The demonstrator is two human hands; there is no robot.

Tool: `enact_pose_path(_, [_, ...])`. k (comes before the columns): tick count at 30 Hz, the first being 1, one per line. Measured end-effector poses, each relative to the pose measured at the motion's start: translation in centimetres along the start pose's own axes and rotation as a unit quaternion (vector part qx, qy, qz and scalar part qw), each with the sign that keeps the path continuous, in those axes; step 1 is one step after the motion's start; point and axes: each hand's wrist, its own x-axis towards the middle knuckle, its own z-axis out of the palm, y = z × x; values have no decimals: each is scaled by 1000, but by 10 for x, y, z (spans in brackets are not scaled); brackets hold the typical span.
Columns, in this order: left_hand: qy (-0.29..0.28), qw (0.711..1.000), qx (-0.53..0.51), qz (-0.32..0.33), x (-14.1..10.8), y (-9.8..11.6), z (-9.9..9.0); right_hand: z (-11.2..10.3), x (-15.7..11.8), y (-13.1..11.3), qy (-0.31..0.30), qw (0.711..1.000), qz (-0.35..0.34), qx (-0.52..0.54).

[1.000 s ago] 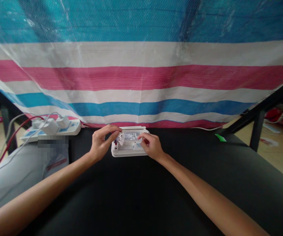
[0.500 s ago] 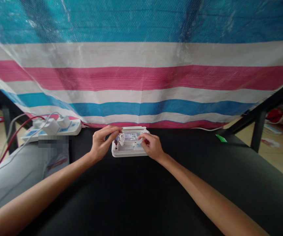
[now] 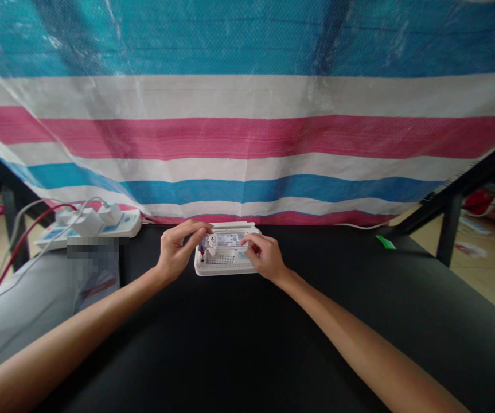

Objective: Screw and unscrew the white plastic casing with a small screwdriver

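A white box-shaped device with a vent grille and a printed label lies at the far middle of the black table. At its left end, my left hand is closed in a pinch around a small purplish piece with a dark red lower part, perhaps a short screwdriver; the fingers cover most of it. My right hand rests over the device's right end, its fingers curled together beside the label. Whatever lies between those fingertips is hidden.
A white power strip with plugged-in adapters and red and white cables lies at the far left. In front of it is a clear plastic bag. A green scrap lies far right. A striped tarp hangs behind the black table.
The view has shifted very slightly. Both hands stay at the same ends of the device, with no clear change in their hold.
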Motion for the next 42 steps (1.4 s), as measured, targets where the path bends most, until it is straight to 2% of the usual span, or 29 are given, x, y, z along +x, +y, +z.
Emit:
enact_pose_path(20, [-34, 999, -41, -6, -6, -6, 0, 1, 0, 0, 3, 1000, 0, 0])
enact_pose_path(42, [-55, 998, -31, -5, -8, -5, -1, 0, 0, -1, -2, 1000, 1, 0])
